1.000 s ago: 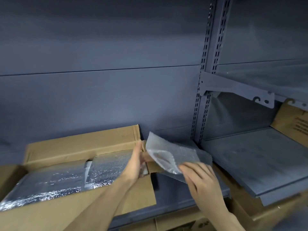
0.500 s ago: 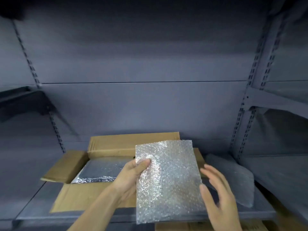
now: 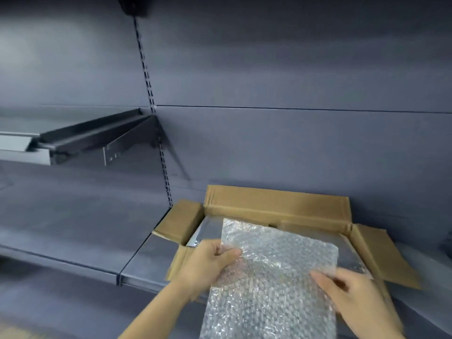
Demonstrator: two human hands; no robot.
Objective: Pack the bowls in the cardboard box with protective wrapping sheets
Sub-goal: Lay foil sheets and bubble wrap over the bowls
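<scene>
Held over an open cardboard box (image 3: 276,204) on a grey shelf (image 3: 144,255): a bubble-wrap sheet (image 3: 271,282), left hand (image 3: 210,261) pinching its left edge with thumb on top, right hand (image 3: 352,293) pressing near-straight, blurred fingers (image 3: 322,277) onto its right side. Silver lining inside the box.

A dark grey metal shelf (image 3: 80,243) carries an open brown cardboard box (image 3: 276,204); the box sits at the shelf's right end.
</scene>
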